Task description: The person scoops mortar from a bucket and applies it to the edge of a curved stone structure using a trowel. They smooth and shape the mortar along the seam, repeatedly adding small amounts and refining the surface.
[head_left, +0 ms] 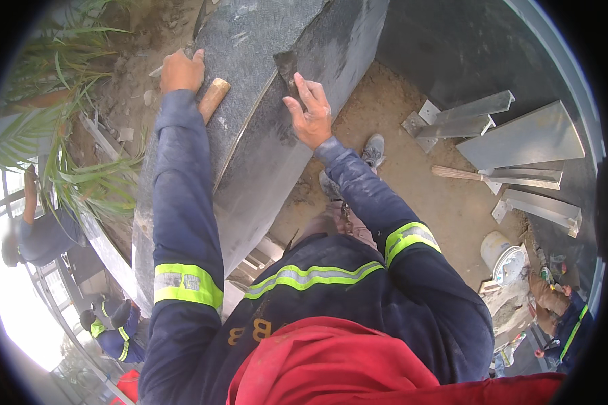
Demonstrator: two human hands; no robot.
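A grey stone slab (pixel 250 40) runs along the top of a low wall, with a dark stone face (pixel 270 155) sloping down on my side. My left hand (pixel 182 71) is closed at the slab's far left edge; what its fingers hold, if anything, is hidden. Beside my left wrist lies a round wooden handle (pixel 214 98), its other end covered by my forearm. My right hand (pixel 309 115) is open, fingers apart, over the dark face. Just beyond its fingertips is a small dark flat piece (pixel 286 66) at the slab's edge; I cannot tell whether they touch.
Several metal brackets (pixel 473 108), a grey panel (pixel 527 138) and a brush (pixel 456 173) are on the right. A white bucket (pixel 507 260) stands near a person (pixel 571 324). Plants (pixel 81 135) and soil border the left; other people (pixel 118 327) are at lower left.
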